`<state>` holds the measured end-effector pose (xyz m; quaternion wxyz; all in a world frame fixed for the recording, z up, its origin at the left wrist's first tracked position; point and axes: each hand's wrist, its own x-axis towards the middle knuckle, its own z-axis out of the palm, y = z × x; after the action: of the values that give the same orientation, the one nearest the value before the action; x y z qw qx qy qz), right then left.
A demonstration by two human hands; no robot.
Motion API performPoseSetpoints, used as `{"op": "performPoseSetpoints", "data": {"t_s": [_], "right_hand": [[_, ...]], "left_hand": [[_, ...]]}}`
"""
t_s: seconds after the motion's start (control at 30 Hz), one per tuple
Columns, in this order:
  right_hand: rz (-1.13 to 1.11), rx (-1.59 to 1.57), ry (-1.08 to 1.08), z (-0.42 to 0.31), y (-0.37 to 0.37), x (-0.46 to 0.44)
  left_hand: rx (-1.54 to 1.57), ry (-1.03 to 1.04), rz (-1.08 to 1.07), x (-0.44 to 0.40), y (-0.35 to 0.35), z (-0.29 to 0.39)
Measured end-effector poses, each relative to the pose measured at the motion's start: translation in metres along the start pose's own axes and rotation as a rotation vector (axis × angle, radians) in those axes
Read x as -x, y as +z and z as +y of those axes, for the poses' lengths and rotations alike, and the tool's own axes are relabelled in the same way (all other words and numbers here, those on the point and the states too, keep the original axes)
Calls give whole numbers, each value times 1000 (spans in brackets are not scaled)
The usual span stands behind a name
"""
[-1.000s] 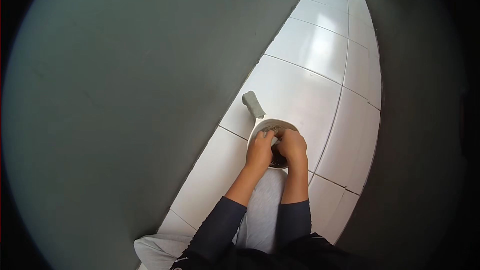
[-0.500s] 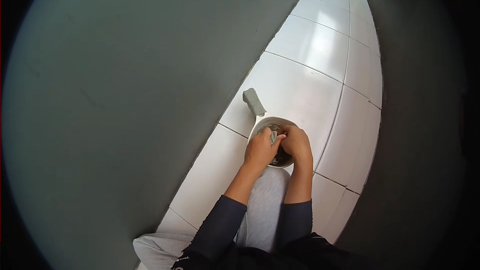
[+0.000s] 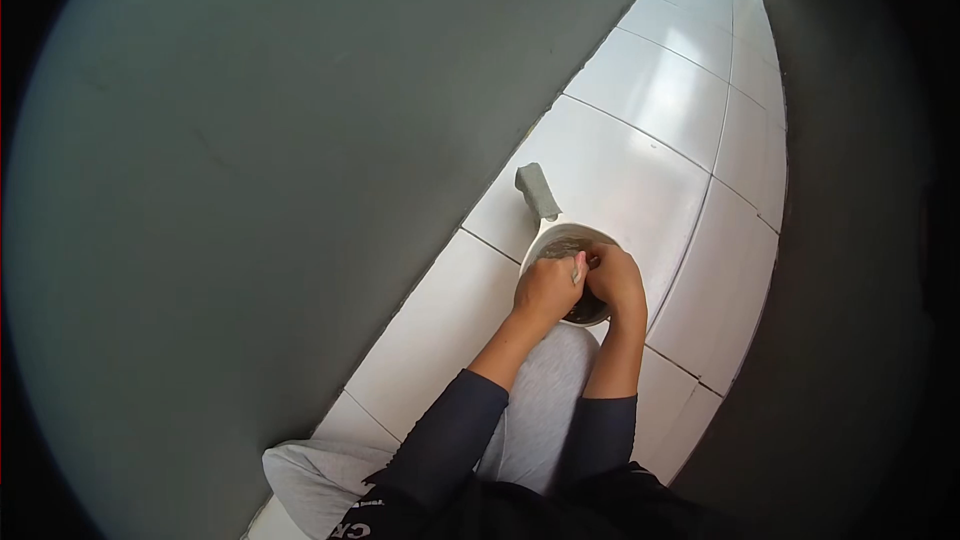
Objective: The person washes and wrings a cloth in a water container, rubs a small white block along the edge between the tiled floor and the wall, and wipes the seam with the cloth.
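Note:
Between my knee and the tiles ahead is a round white dipper (image 3: 571, 229), with dark, wet-looking contents. A strip of grey cloth (image 3: 538, 192) is draped over its handle, which points up and left. My left hand (image 3: 550, 287) is closed over the near left side of the dipper, and a bit of greyish cloth shows by its thumb. Over the right side, my right hand (image 3: 617, 275) curls down into the dipper, its fingertips close to the left hand. Those fingertips are mostly hidden, so what they grip is not clear.
Large white floor tiles (image 3: 620, 150) run ahead in a strip. A dark grey wall (image 3: 300, 140) borders it on the left and another dark surface (image 3: 850, 240) on the right. My bent legs in light grey trousers (image 3: 545, 410) are close to the dipper.
The whole scene has shifted slightly right in view. My left hand has turned over the cloth, so less of it shows. Both hands stay at the dipper.

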<state>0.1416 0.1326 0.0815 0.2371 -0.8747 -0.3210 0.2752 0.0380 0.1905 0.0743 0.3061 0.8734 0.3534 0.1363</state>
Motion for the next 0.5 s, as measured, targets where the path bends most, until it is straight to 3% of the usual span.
{"op": "performPoseSetpoints", "data": {"t_s": [0.2, 0.33, 0.4, 0.47, 0.5], "right_hand": [[-27, -58, 7, 2, 1, -4], [-89, -197, -47, 16, 8, -13], [-126, -210, -56, 16, 7, -15], [-182, -264, -51, 18, 6, -16], [-195, -267, -57, 22, 7, -19]], "left_hand": [[107, -26, 116, 2, -5, 2], [281, 96, 301, 0, 0, -10], [614, 32, 298, 4, -7, -8], [631, 86, 432, 5, -6, -15], [755, 2, 347, 9, -14, -17]]}}
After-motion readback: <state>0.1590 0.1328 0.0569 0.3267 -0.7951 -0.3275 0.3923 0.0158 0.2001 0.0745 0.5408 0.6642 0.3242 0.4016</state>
